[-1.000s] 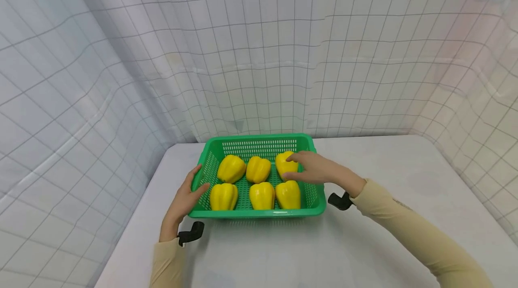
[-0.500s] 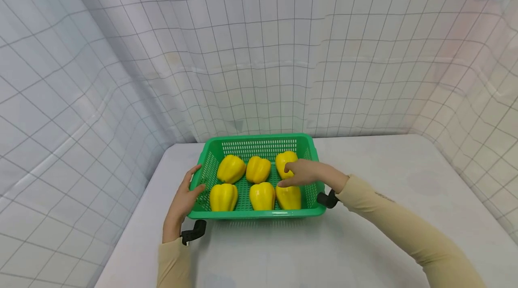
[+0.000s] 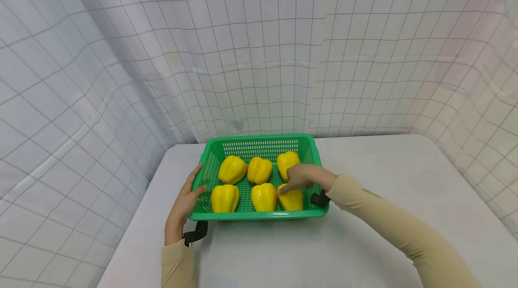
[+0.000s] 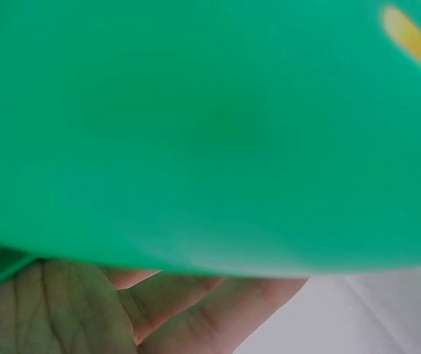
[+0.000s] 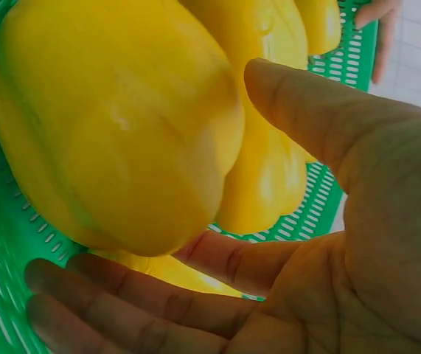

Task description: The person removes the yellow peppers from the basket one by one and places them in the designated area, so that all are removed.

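Note:
A green plastic basket [image 3: 259,216] holds several yellow bell peppers [image 3: 232,169]. My left hand [image 3: 184,200] holds the basket's left wall, its thumb over the rim and its fingers along the outside. In the left wrist view the green wall [image 4: 210,133] covers part of that hand. My right hand [image 3: 301,176] reaches into the basket over the front right pepper [image 3: 292,200]. Seen from the right wrist, the thumb [image 5: 298,103] and fingers [image 5: 158,299] spread to either side of the nearest pepper [image 5: 114,133], the index fingertip right at its edge.
The basket stands on a white table [image 3: 364,234] near its back edge. A white curtain with a grid pattern [image 3: 259,54] hangs behind the table and along both sides. Black wrist mounts [image 3: 196,231] sit on both wrists.
My right hand has moved left and toward the front of the basket, down from the back right pepper to the front right one. The left hand has stayed at the basket's left wall.

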A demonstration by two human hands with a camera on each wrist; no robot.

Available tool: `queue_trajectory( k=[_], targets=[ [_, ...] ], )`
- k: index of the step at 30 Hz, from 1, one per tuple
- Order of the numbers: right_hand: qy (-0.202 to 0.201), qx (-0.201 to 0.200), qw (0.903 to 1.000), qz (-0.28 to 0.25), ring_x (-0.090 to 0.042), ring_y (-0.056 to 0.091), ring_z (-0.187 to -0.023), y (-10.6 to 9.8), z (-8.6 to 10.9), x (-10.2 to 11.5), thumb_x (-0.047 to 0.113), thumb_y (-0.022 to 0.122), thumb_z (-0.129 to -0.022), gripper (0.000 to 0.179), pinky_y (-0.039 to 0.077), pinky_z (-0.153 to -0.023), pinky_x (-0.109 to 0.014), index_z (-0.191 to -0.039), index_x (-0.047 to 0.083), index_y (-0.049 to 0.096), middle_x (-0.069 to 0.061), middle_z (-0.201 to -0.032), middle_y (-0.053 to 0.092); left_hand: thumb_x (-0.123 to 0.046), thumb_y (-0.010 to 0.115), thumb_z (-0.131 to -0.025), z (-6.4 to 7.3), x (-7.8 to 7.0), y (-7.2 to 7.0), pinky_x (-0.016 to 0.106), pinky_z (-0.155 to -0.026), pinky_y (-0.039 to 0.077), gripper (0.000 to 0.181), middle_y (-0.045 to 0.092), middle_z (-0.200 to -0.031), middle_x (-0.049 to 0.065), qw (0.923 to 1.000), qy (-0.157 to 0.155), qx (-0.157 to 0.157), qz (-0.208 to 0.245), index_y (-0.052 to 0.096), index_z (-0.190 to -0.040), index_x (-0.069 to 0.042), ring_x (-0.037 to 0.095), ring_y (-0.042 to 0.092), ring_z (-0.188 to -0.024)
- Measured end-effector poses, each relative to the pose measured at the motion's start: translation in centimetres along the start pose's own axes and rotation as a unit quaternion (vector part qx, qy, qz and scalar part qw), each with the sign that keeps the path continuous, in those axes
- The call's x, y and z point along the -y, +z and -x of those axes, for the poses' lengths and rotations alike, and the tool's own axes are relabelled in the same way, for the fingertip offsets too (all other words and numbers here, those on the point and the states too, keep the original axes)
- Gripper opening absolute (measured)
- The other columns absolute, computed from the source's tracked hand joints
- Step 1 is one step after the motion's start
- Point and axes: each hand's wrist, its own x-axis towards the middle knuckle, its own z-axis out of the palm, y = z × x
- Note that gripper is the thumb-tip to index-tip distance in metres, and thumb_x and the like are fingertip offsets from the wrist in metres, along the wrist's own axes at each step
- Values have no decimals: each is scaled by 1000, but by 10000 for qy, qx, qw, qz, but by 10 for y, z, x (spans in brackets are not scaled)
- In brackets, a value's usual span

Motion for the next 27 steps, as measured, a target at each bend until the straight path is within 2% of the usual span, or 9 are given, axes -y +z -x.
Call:
queue_trajectory(
  k=[10, 20, 27],
  targets=[
    [97, 247, 9996, -48, -23, 56, -95, 3, -10, -2, 52, 68, -82, 78, 53, -73, -40, -135, 0, 46, -11, -123, 53, -11, 43, -100, 3, 2, 3, 62, -103, 15, 66, 3, -157, 9, 9997, 169, -107, -122, 12, -154, -31, 36, 10, -138],
    [-70, 372, 9990, -241, -25, 59, -88, 2, -14, -5, 51, 69, -82, 76, 54, -72, -40, -134, -1, 47, -11, -118, 53, -12, 43, -100, 2, 4, 2, 62, -104, 12, 65, 3, -157, 7, 9996, 166, -140, -162, 13, -153, -32, 34, 8, -140],
    [-128, 355, 9985, -409, -26, 59, -85, 2, -17, -9, 50, 71, -80, 74, 53, -72, -41, -129, -1, 50, -10, -112, 55, -10, 43, -100, 5, -7, 2, 62, -104, 11, 64, 1, -158, 10, 9999, 93, -44, -74, 11, -154, -26, 36, 6, -140]
  ],
)
